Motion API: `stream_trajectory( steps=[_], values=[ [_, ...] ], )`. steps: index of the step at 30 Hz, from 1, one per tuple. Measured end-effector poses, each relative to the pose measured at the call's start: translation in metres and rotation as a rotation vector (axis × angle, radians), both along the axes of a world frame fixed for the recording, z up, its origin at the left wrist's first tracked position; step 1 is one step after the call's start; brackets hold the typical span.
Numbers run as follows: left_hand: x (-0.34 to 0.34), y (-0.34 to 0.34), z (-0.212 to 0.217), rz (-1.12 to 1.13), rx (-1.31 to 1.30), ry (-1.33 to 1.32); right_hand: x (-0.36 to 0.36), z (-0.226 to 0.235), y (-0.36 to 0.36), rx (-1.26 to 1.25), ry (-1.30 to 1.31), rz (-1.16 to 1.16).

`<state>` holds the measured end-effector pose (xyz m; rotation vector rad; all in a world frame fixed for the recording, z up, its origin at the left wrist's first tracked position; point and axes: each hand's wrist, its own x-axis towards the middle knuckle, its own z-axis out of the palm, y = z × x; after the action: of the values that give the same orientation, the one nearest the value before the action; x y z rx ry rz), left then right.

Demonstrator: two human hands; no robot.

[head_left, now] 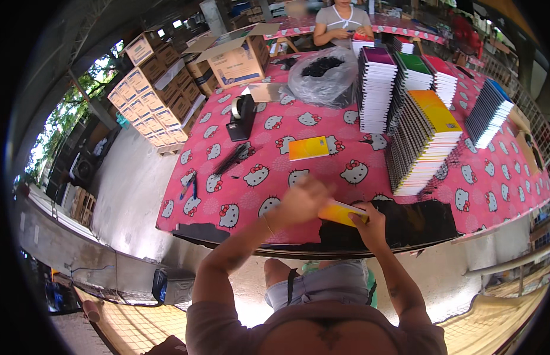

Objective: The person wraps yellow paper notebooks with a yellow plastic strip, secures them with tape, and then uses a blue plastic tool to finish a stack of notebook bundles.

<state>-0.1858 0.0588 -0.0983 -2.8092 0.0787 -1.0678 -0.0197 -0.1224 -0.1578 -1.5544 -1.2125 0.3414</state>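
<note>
Both hands grip 1 yellow notebook (340,212) at the table's (494,195) near edge: right hand (369,225) clamps its corner, steadying it; left hand (301,201), blurred, presses its left end. Notebook stacks (426,142) stand beyond.

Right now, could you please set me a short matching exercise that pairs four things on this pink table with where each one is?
Things:
1. yellow notebook
2. tape dispenser
3. orange notebook
4. plastic bag

Places:
A. lying flat alone in the middle of the table
B. at the far end, left of the purple-topped stack
C. at the near edge, held between the left hand and the right hand
D. standing on the left side, beyond the black comb

Pairs: 1-C, 2-D, 3-A, 4-B
</note>
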Motion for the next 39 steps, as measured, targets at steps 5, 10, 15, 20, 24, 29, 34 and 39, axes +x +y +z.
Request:
stream_trajectory(
  steps=[5,10,15,20,24,29,34,39],
  values=[
    [-0.161,0.194,-0.044,1.064,-0.054,-0.109,-0.013,0.010,0.002,0.027,0.144,0.085],
    [-0.158,0.199,-0.065,1.079,-0.224,0.147,-0.008,-0.008,0.004,0.055,0.496,0.225],
    [-0.135,0.162,-0.068,0.934,-0.110,0.004,-0.011,0.006,0.009,-0.024,0.412,0.208],
    [-0.132,0.132,-0.055,0.822,-0.257,-0.092,-0.010,-0.001,0.012,-0.025,0.412,0.318],
    [-0.093,0.062,-0.034,0.467,-0.621,-0.159,-0.004,-0.008,0.011,-0.060,0.317,0.310],
    [-0.071,-0.044,-0.004,0.306,-1.001,-0.091,-0.005,-0.005,0.013,-0.113,0.367,0.333],
    [-0.067,-0.056,-0.016,0.282,-0.919,-0.221,-0.006,-0.006,0.013,-0.113,0.360,0.333],
    [-0.066,-0.052,-0.013,0.286,-0.935,-0.194,-0.005,-0.006,0.013,-0.091,0.376,0.353]
  ],
)
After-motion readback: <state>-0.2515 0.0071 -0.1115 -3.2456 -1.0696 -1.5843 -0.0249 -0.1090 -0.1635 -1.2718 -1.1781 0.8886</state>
